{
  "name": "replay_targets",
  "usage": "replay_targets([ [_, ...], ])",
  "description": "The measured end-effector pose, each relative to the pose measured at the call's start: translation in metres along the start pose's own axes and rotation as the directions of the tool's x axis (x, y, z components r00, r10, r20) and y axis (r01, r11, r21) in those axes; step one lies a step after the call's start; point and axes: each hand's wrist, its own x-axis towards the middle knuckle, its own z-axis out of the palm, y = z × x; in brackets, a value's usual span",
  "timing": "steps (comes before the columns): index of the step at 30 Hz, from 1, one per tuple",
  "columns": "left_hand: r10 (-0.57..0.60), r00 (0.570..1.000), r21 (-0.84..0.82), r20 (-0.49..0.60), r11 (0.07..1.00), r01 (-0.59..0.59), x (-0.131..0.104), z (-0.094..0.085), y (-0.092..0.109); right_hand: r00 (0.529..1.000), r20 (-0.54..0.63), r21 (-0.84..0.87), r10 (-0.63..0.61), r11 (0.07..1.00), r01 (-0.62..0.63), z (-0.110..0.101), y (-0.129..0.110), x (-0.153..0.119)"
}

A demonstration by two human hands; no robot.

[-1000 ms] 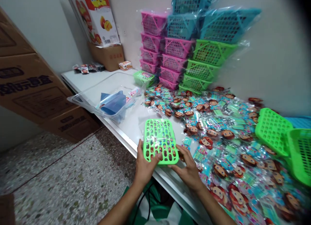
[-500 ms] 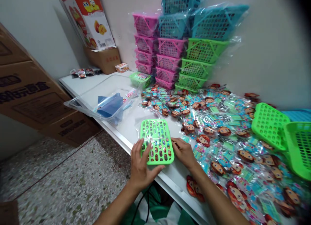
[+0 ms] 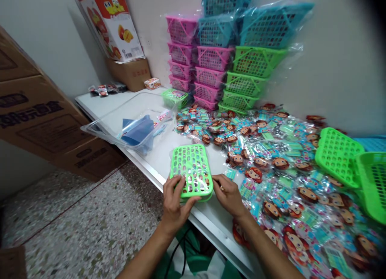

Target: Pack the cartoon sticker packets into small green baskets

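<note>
The left hand [image 3: 175, 206] grasps 1 green slotted basket [image 3: 193, 166] on the table [image 3: 150, 163], just shifted to bare its near side, perhaps unsettled, the right hand's [image 3: 229, 193] grip unclear beside it, before doll-faced packets [image 3: 255, 173] and stacked baskets [image 3: 212, 57].

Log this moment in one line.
left hand: on green perforated plastic lid | right hand: at its right edge | nearby: clear plastic doll-face packets

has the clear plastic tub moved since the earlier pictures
No; judged against the table's front edge, the clear plastic tub sits in the same place.
</note>
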Motion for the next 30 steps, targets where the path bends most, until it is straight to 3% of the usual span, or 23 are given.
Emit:
replay_targets([
  [2, -0.029, 0.999, 0.073, 0.02, 0.997, 0.027, 0.005, -0.002, -0.003, 0.999, 0.048, -0.021, 0.004, 1.0, -0.003, 0.0, 0.002, -0.002],
  [4, -0.007, 0.994, 0.093, 0.111, 0.996, -0.004, 0.009, -0.004, -0.009, 0.995, 0.095, -0.053, 0.027, 0.998, -0.022, -0.001, 0.005, -0.009],
  [7, 0.054, 0.979, 0.028, 0.196, 0.998, -0.061, 0.011, -0.004, -0.017, 0.993, 0.039, -0.139, 0.11, 0.985, -0.104, -0.003, 0.002, -0.016],
  [11, 0.063, 0.995, -0.044, 0.077, 0.997, -0.06, 0.005, 0.003, -0.015, 0.985, -0.132, -0.145, 0.11, 0.981, -0.129, -0.004, -0.016, -0.008],
  [14, 0.006, 1.0, -0.087, -0.009, 0.996, -0.007, -0.002, 0.008, -0.008, 0.996, -0.091, -0.179, -0.003, 0.984, -0.013, -0.004, -0.027, 0.0],
  [17, -0.171, 0.985, -0.147, -0.038, 0.976, 0.164, -0.005, 0.01, -0.008, 0.998, -0.049, -0.232, -0.043, 0.972, 0.031, -0.006, -0.031, -0.001],
  [20, -0.367, 0.922, -0.387, 0.128, 0.837, 0.387, -0.001, 0.008, -0.015, 0.997, -0.068, -0.248, -0.029, 0.969, 0.011, -0.005, -0.031, -0.008],
  [23, -0.485, 0.827, -0.561, 0.283, 0.616, 0.553, 0.002, 0.009, -0.018, 0.998, 0.051, -0.247, -0.039, 0.968, 0.05, 0.002, -0.029, -0.012],
  [26, -0.61, 0.752, -0.607, 0.252, 0.505, 0.613, 0.002, 0.013, -0.012, 0.994, 0.078, -0.199, -0.074, 0.976, 0.088, 0.011, -0.024, -0.013],
  [30, -0.707, 0.699, -0.604, 0.101, 0.515, 0.608, -0.002, 0.016, 0.001, 0.982, 0.001, -0.216, -0.188, 0.959, 0.183, 0.017, -0.016, -0.02],
])
